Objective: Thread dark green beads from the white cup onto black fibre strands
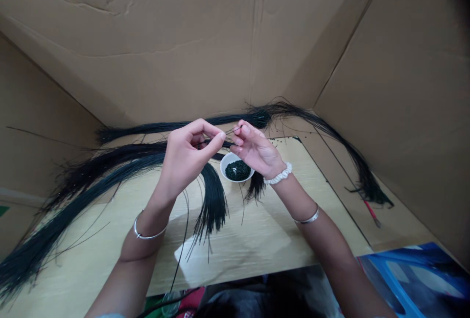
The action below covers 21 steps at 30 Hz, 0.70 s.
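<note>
Both hands are raised over the table, fingertips close together. My left hand (193, 149) pinches a thin dark strand (230, 131) between thumb and forefinger. The strand's other end is at the pinched fingertips of my right hand (255, 147), which wears a white scrunchie at the wrist. Just below the hands sits a white bowl (222, 167) holding small dark green beads (238, 171). A bundle of dark green strands (215, 200) runs behind my left hand and hangs down in a fringe beside the bowl. Whether beads are on the pinched strand is too small to tell.
More dark bundles lie at the left (84, 181), along the back (147, 128) and at the right (338, 137). Cardboard walls (176, 39) enclose the pale table (257, 244). A red-handled brush (371, 213) lies at the right, near a blue patterned item (414, 279).
</note>
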### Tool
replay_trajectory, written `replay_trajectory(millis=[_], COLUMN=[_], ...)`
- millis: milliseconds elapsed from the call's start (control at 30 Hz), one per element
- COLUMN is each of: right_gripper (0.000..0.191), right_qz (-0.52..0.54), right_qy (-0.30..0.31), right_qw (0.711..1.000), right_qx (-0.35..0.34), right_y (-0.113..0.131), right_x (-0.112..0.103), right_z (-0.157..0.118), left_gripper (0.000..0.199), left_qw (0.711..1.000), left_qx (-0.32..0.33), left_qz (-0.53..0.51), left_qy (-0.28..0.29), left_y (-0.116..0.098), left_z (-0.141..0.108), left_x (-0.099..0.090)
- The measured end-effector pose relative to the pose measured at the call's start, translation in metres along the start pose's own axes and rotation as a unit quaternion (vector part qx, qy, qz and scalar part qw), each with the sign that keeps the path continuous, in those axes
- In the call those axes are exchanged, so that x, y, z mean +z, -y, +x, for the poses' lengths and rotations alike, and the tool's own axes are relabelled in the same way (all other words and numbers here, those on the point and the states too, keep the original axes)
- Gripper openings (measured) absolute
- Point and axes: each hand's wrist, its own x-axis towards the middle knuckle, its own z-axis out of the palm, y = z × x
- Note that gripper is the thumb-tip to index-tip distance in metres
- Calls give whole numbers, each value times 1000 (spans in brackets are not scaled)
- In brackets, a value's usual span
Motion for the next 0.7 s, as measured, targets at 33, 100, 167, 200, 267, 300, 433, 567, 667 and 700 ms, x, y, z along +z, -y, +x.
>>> replay_trajectory(millis=[33, 100, 167, 200, 267, 300, 433, 567, 667, 700], right_gripper=[28, 27, 26, 26, 26, 27, 28, 25, 23, 23], right_qz=[5, 4, -13, -25, -48, -56, -61, -44, -9, 5], right_qy=[1, -2, -12, -16, -22, -24, -24, -20, -13, -10], right_qw=[1000, 1000, 1000, 999, 998, 997, 997, 998, 1000, 1000], right_qx=[1, 1, -6, -13, -31, -38, -40, -27, -12, -5], right_y=[0, 0, 1, 1, 3, 4, 6, 5, 3, 2], right_x=[0, 1, 1, 1, 1, 1, 0, 0, 0, -1], right_z=[0, 0, 0, 0, -1, -1, -1, -1, -1, -1], left_gripper=[11, 10, 11, 11, 12, 12, 11, 11, 11, 10], left_qw=[1000, 1000, 1000, 1000, 1000, 1000, 1000, 1000, 1000, 1000], left_qx=[1, 1, -2, -4, -6, -5, -4, -6, -2, -2], left_qz=[-2, -4, -4, -2, 0, 1, 0, -2, -6, -7], left_qy=[0, 1, 0, 0, 1, 1, 1, -4, -6, -6], left_y=[0, 0, 0, 0, -1, -1, -2, -3, -3, -3], left_z=[0, 0, 0, 0, 0, 0, 0, -1, -1, -1], left_x=[0, 0, 0, 0, 0, 0, 0, 1, 1, 1])
